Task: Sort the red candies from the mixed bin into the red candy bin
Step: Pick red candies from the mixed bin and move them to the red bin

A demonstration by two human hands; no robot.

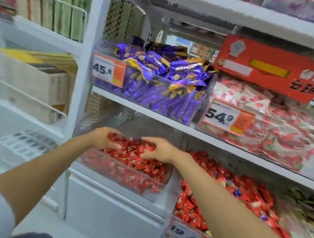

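A clear bin (149,194) on the lower shelf holds a heap of red wrapped candies (140,163). Both my hands rest in this heap. My left hand (105,138) is cupped at the heap's far left with red candies under its curled fingers. My right hand (160,149) lies palm down on the heap's right side, fingers spread over the candies. To the right, a second clear bin (171,225) holds mostly red candies (239,199) with a few blue pieces (237,193) mixed in. Whether either hand grips candies is hidden.
Above, a shelf board (152,117) carries a bin of purple packets (163,79) and a bin of strawberry-print packets (278,127), with price tags and a red sign (262,67) in front. White shelving with boxes (37,81) stands on the left.
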